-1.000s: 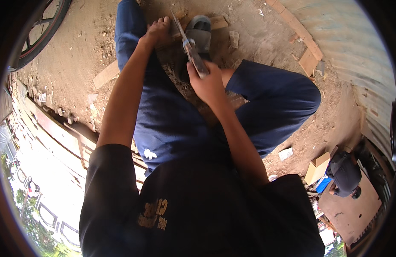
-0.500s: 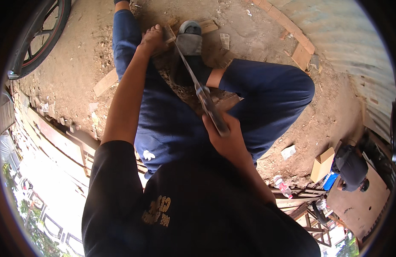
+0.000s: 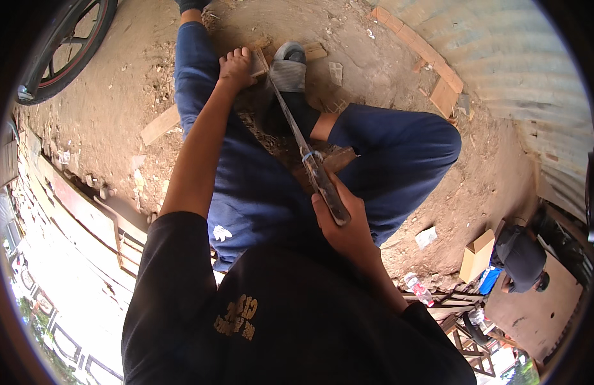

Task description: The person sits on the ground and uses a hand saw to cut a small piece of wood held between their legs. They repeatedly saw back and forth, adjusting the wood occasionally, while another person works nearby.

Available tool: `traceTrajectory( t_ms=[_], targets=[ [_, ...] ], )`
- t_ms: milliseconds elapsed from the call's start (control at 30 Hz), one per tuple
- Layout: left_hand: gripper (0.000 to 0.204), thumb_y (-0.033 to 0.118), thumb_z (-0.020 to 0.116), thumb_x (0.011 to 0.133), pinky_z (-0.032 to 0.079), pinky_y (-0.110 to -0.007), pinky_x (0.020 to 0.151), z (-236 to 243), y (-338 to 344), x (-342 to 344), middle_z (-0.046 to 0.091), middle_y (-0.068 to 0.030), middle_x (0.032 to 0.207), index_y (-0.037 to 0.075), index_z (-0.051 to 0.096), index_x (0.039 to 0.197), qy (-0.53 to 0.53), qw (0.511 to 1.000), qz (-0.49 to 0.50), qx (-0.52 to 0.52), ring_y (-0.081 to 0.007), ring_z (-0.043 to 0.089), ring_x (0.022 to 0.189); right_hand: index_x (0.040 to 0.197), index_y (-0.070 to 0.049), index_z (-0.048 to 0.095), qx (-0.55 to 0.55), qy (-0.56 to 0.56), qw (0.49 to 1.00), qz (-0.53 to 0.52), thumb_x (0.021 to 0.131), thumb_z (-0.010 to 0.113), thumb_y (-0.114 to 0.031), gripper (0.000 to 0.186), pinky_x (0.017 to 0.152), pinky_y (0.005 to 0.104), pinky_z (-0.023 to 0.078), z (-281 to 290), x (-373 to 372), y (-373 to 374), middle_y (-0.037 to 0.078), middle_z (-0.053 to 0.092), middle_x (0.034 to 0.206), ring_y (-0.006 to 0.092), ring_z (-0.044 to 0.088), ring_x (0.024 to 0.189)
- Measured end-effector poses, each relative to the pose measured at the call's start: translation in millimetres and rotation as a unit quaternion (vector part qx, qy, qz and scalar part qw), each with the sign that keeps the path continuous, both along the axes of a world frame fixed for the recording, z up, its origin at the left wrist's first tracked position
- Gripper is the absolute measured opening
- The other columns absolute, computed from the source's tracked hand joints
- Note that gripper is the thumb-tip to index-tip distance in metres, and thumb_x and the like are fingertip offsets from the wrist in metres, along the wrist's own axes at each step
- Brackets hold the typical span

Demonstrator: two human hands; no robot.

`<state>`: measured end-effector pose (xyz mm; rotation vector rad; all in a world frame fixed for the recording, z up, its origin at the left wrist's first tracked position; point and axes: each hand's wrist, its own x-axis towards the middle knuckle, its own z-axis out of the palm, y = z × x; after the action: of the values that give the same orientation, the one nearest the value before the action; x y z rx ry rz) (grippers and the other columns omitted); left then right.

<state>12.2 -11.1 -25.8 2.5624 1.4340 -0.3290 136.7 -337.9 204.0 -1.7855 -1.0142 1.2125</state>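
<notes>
My right hand (image 3: 345, 221) is wrapped round the dark handle of a handsaw (image 3: 289, 118), seen nearly edge-on. The thin blade runs up and left from the hand, and its far end meets a small piece of wood (image 3: 259, 63). With closed fingers my left hand (image 3: 236, 68) presses down on that wood just left of the blade. Close by on the right is my foot in a grey slide sandal (image 3: 288, 74). Between my legs, partly behind the saw, another wood piece (image 3: 338, 158) shows.
Wood scraps (image 3: 160, 125) and paper bits lie on the dirt floor. A wheel (image 3: 69, 54) stands at the far left. Bricks (image 3: 412, 45) line a corrugated metal wall (image 3: 528, 64). At lower right are a cardboard box (image 3: 476, 256), a plastic bottle (image 3: 419, 289) and another person (image 3: 521, 256).
My right hand has drawn the saw back toward my body, down and slightly right in the picture. My left hand stays on the wood; the whole view has shifted slightly.
</notes>
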Motion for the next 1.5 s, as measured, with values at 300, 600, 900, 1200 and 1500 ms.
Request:
traceTrajectory(
  t_ms=[300, 600, 900, 1200, 1500],
  targets=[
    [0.087, 0.038, 0.085, 0.068, 0.041, -0.054, 0.101, -3.1, 1.7, 1.0, 0.051, -0.0188, 0.131, 0.001, 0.037, 0.130, -0.005, 1.000, 0.019, -0.015, -0.0383, 0.050, 0.124, 0.135, 0.006, 0.048, 0.041, -0.049, 0.998, 0.021, 0.091, 0.061, -0.009, 0.048, 0.092, 0.0390, 0.049, -23.8, 2.0, 23.5, 0.027, 0.065, 0.115, 0.0387, 0.065, 0.109],
    [0.083, 0.035, 0.088, 0.064, 0.041, -0.055, 0.100, -11.3, 3.3, 2.6, 0.051, -0.0191, 0.130, 0.004, 0.040, 0.124, -0.044, 0.999, 0.025, -0.014, -0.0389, 0.050, 0.124, 0.137, 0.004, 0.046, 0.055, -0.033, 0.998, 0.007, 0.092, 0.060, -0.008, 0.049, 0.089, 0.0419, 0.051, -37.0, -3.1, 35.7, 0.027, 0.066, 0.111, 0.0410, 0.065, 0.105],
    [0.095, 0.043, 0.089, 0.060, 0.038, -0.053, 0.106, -15.7, 10.4, 4.2, 0.049, -0.0214, 0.135, 0.001, 0.039, 0.129, -0.006, 0.999, 0.020, -0.044, -0.0413, 0.046, 0.128, 0.135, 0.005, 0.046, 0.068, -0.039, 0.997, -0.006, 0.089, 0.060, -0.006, 0.049, 0.082, 0.0446, 0.052, -25.8, 1.4, 34.0, 0.029, 0.066, 0.099, 0.0442, 0.066, 0.093],
    [0.101, 0.049, 0.085, 0.065, 0.034, -0.053, 0.109, -3.2, 19.4, 3.0, 0.040, -0.0238, 0.144, -0.002, 0.034, 0.137, 0.029, 0.995, 0.026, -0.087, -0.0421, 0.036, 0.136, 0.128, 0.006, 0.053, -0.015, -0.013, 0.999, -0.035, 0.090, 0.061, -0.004, 0.041, 0.081, 0.0422, 0.052, 7.7, -5.5, -13.5, 0.025, 0.068, 0.100, 0.0424, 0.067, 0.093],
    [0.100, 0.048, 0.082, 0.068, 0.032, -0.053, 0.111, 8.3, 8.8, 4.3, 0.040, -0.0247, 0.144, -0.004, 0.033, 0.138, 0.032, 0.995, 0.026, -0.093, -0.0426, 0.035, 0.136, 0.133, 0.004, 0.049, 0.134, -0.103, 0.986, 0.016, 0.089, 0.062, -0.006, 0.047, 0.084, 0.0419, 0.052, -11.3, 7.0, -10.8, 0.027, 0.066, 0.105, 0.0433, 0.065, 0.100]
  ],
)
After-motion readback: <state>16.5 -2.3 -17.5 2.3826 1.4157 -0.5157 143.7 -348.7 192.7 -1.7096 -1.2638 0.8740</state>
